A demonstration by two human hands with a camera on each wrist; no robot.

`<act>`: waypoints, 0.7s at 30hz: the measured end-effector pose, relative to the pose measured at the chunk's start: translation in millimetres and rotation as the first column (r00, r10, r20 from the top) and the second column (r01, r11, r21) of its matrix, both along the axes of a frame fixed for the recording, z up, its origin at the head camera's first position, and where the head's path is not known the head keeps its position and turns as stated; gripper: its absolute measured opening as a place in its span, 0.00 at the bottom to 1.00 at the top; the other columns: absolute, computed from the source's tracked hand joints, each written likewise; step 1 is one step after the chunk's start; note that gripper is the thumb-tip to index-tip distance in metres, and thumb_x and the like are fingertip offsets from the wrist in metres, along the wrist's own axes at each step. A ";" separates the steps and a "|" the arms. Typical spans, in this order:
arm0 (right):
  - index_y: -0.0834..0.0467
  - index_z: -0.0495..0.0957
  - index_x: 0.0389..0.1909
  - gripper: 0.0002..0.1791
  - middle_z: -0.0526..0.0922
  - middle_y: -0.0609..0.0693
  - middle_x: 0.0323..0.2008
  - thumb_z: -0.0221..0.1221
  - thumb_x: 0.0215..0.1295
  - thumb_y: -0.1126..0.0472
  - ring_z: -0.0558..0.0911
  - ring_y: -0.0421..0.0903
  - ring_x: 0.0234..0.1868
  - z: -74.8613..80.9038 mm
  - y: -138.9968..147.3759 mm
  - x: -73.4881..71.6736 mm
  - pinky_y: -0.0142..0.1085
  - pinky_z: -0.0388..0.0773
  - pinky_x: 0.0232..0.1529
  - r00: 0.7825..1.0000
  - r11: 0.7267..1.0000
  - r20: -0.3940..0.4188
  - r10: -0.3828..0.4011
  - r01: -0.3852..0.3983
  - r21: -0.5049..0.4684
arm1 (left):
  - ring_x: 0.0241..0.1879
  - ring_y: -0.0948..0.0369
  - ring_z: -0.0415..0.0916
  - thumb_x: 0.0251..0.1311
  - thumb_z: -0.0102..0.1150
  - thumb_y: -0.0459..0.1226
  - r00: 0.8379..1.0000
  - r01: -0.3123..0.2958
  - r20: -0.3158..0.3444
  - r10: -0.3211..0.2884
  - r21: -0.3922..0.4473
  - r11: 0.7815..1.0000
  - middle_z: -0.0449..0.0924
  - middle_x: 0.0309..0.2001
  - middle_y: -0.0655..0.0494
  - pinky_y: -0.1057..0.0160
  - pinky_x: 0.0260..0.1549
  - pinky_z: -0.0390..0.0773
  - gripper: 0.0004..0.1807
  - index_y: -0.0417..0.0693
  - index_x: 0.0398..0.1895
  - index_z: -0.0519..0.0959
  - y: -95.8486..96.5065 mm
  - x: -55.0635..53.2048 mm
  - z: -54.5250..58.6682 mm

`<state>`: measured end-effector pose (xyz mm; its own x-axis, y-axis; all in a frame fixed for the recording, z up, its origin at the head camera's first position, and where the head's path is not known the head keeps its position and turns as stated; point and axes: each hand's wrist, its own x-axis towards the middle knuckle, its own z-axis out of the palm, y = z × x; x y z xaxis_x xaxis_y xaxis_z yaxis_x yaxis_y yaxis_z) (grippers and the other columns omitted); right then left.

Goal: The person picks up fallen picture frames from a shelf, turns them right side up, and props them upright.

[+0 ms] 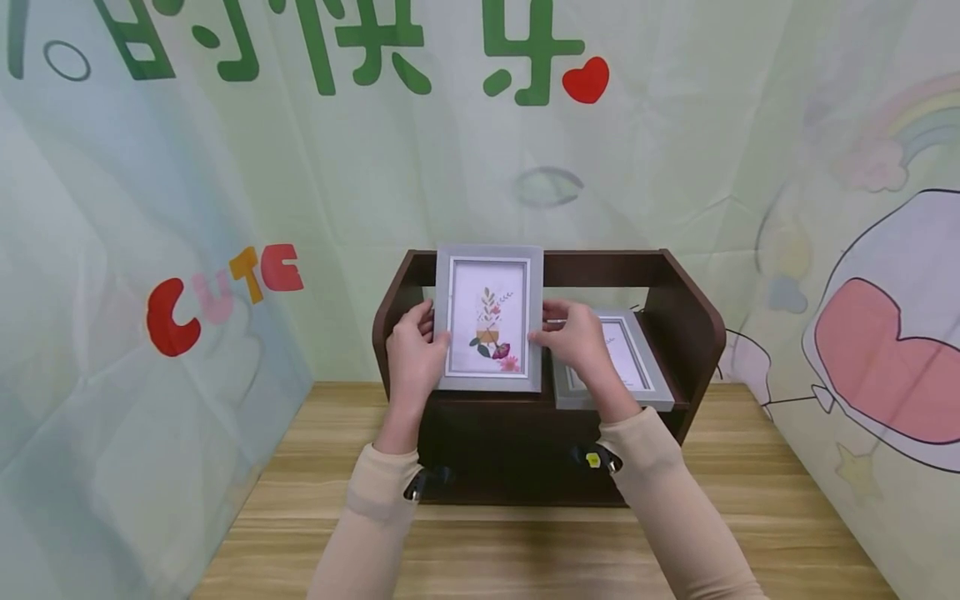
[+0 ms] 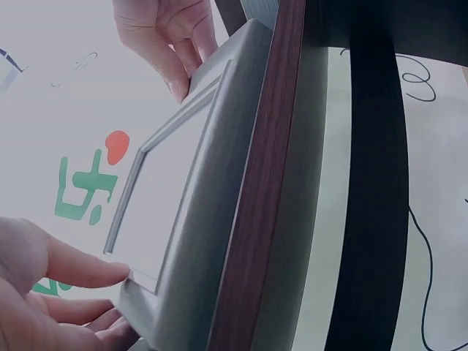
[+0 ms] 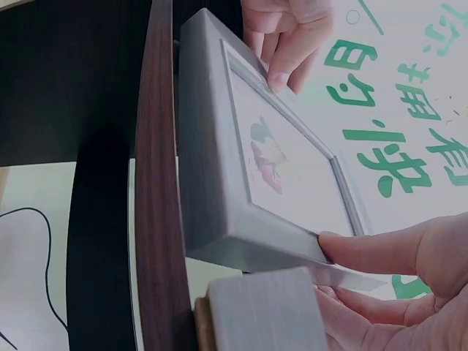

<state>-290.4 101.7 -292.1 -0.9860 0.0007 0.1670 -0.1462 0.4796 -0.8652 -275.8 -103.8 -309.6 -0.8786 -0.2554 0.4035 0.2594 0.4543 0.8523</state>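
A grey picture frame (image 1: 534, 317) with a pressed-flower print leans back on the upper shelf of a dark brown rack (image 1: 600, 271). My left hand (image 1: 417, 354) grips its left side, thumb on the front and fingers behind. On the opposite side my right hand (image 1: 581, 342) pinches the frame's edge in the same way. The right wrist view shows the right thumb (image 3: 380, 252) on the front of the frame (image 3: 212, 146). In the left wrist view the frame's lower edge (image 2: 212, 205) stands along the shelf board (image 2: 259, 190).
A second grey picture frame (image 1: 652, 367) lies tilted on the shelf at right, partly behind my right forearm. The rack stands on a wood-grain table (image 1: 337, 433). Printed cloth (image 1: 360, 183) with lettering and cartoons hangs behind and at both sides.
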 end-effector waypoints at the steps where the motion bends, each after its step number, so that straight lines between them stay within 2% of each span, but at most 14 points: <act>1: 0.63 0.69 0.62 0.32 0.78 0.59 0.55 0.66 0.56 0.65 0.80 0.53 0.54 0.2 0.0 -0.1 0.44 0.79 0.51 1.000 1.000 0.001 -0.001 0.001 -0.004 | 0.53 0.49 0.77 0.58 0.58 0.29 1.000 0.001 -0.004 -0.001 0.001 1.000 0.75 0.55 0.39 0.55 0.51 0.78 0.26 0.35 0.62 0.70 -0.1 -0.3 0.3; 12: 0.64 0.70 0.61 0.30 0.79 0.60 0.54 0.65 0.56 0.66 0.80 0.54 0.53 1.4 0.0 -0.4 0.43 0.79 0.52 1.000 0.999 -0.025 -0.006 0.005 -0.048 | 0.54 0.49 0.75 0.59 0.57 0.28 1.000 0.014 0.012 -0.014 0.022 1.000 0.73 0.56 0.39 0.55 0.53 0.77 0.26 0.37 0.63 0.69 0.3 -2.7 2.2; 21: 0.64 0.70 0.60 0.29 0.78 0.60 0.54 0.65 0.57 0.66 0.80 0.54 0.54 2.4 -1.4 2.3 0.44 0.78 0.53 1.000 0.999 -0.015 -0.011 0.010 -0.053 | 0.53 0.49 0.76 0.58 0.56 0.26 0.999 0.035 0.000 -0.035 0.047 0.998 0.75 0.54 0.40 0.54 0.53 0.77 0.24 0.36 0.60 0.69 -1.0 -2.7 2.7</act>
